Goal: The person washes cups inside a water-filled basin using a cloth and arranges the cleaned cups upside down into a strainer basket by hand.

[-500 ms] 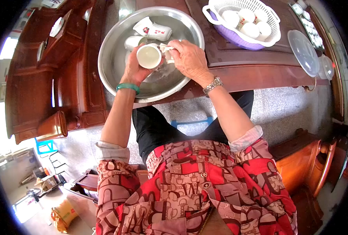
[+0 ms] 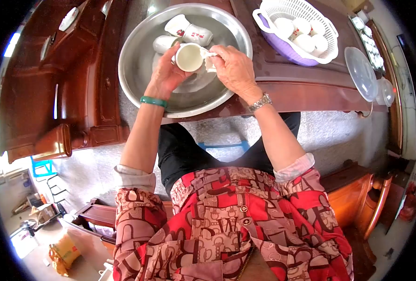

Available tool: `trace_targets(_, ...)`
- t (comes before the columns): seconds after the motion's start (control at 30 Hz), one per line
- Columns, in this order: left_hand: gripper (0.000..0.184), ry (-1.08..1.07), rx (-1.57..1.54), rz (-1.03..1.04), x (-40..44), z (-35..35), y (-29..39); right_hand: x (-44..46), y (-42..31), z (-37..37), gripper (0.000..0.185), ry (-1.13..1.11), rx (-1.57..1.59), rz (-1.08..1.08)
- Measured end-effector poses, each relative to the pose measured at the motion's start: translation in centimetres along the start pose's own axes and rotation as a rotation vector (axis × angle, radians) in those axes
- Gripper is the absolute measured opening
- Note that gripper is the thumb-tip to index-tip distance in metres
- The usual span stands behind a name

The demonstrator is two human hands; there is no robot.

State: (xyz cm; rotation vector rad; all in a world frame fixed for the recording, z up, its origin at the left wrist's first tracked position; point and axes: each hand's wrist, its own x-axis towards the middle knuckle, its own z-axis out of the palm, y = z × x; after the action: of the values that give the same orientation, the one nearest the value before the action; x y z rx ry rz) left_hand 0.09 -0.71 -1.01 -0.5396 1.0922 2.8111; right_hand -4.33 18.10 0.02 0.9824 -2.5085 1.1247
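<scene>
My left hand (image 2: 167, 75) is wrapped round a white cup (image 2: 189, 57), its open mouth facing up toward me, above a large metal basin (image 2: 126, 79) with water in it. A white cloth (image 2: 209, 60) is pinched in my right hand (image 2: 236, 70) and touches the cup's right rim. Farther back in the basin lie three more white cups: one on its side (image 2: 197, 35) with red marks, another (image 2: 177, 25) behind it, and a third (image 2: 165, 44) at the left. The fingertips of my right hand are partly hidden by the cloth.
On the dark wooden table (image 2: 273, 75), right of the basin, a white basket (image 2: 330, 35) with several white cups rests in a purple basin (image 2: 283, 49). Farther right are a clear plastic lid (image 2: 360, 75) and a tray of small white items (image 2: 368, 43). A blue stool (image 2: 223, 145) shows between my legs.
The view has shifted slightly. The cup is tilted a little differently in my left hand, and the cloth in my right hand now lies against its rim.
</scene>
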Motion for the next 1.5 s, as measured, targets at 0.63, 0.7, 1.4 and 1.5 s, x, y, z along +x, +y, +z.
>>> trace_targets(0.63, 0.040, -0.223, -0.109, 0.027, 2.4, -2.6, -4.2, 1.8, -3.0, 2.7, 0.051, -0.082, 0.283, -0.014)
trace_targets(0.7, 0.038, -0.177, -0.057, -0.023, 2.7, -2.2, -3.3, 1.6, -2.3, 2.5, 0.059, -0.145, 0.385, -0.062)
trace_targets(1.4, 0.067, 0.218, -0.002, 0.154, 1.2, -0.4, -2.5, 2.0, -2.2, 1.7, 0.054, -0.617, 0.146, 0.073)
trace_targets(1.5, 0.067, 0.196, -0.018, 0.151, 0.8, 0.0, -2.1, 1.7, -1.6, 2.0, 0.054, -0.475, 0.284, -0.018)
